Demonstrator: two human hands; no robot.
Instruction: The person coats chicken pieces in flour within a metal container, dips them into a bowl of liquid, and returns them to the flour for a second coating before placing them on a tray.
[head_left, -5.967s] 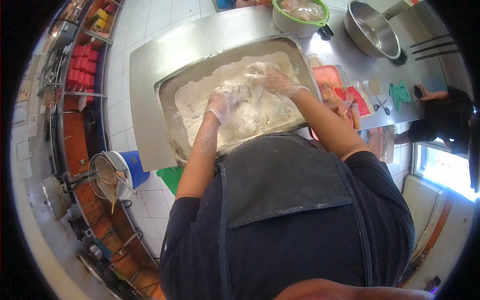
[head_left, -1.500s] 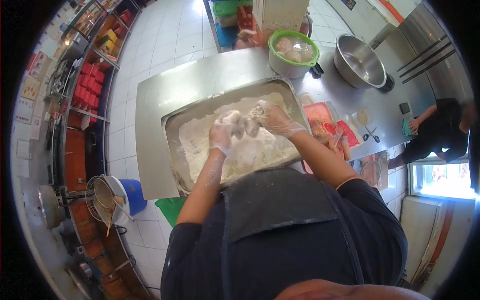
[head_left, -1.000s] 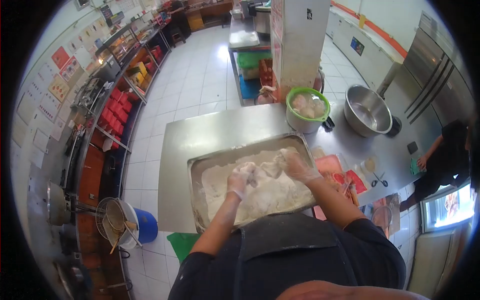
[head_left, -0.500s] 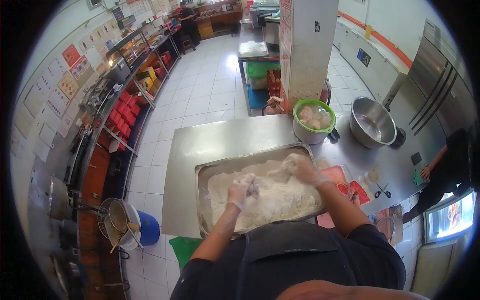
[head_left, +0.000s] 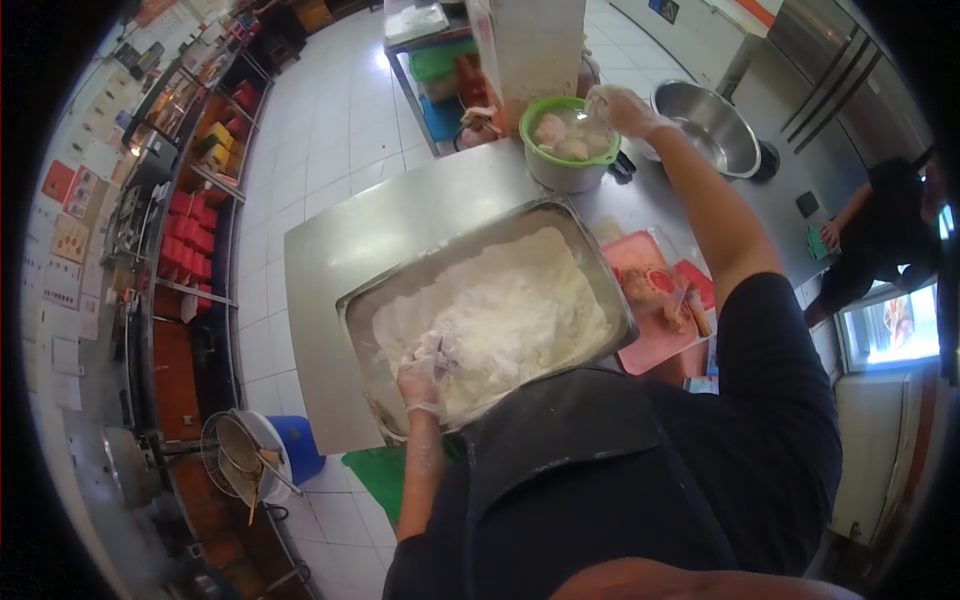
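A deep metal tray (head_left: 577, 215) on the steel table holds white flour (head_left: 500, 300). Inside its left part is my left hand (head_left: 420, 378), in a clear, floury glove, its fingers curled around something flour-coated that I cannot make out. My right hand (head_left: 622, 112), also gloved, reaches out to the green-rimmed pot (head_left: 572, 178), fingers bent down over the rim's right side. Pale raw chicken pieces (head_left: 560, 135) sit in liquid in that pot. The tips of my right fingers are blurred against the pot's contents.
A big steel bowl (head_left: 735, 135) stands right of the pot. Beside the tray lies a pink cutting board (head_left: 650, 345) with raw meat. Another person (head_left: 890, 215) is at the table's right end. A blue bucket (head_left: 300, 447) with strainers stands at left on the floor.
My right hand has left the flour and moved up and right to the pot. My left hand stays in the tray, lower and further left in view. The camera has turned.
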